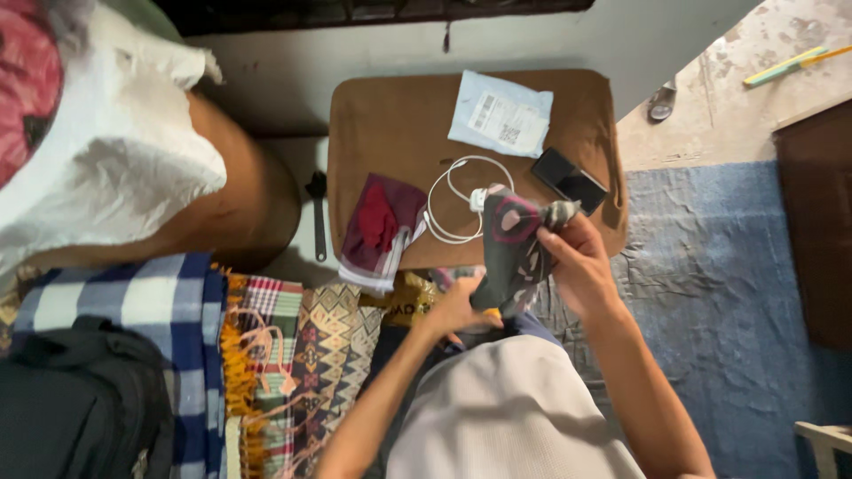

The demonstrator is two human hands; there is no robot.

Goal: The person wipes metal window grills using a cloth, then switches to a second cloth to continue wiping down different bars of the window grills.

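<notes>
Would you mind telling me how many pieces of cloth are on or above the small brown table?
2: a folded maroon cloth lies on the brown table's near left corner, and a dark patterned cloth is held up between the left hand and right hand.

Both hands on a dark patterned cloth (513, 253), above the brown table (390, 124).

My left hand (457, 306) grips its lower edge at 7 o'clock; my right hand (581, 262) pinches the top corner at 2 o'clock. White cable (453, 191), black phone (569, 180), maroon folded cloth (382, 226) lie on the table.

Bare brown tabletop (390, 115) ahead; white cable (453, 200), phone (570, 180), folded maroon cloth (382, 226) nearer.
</notes>
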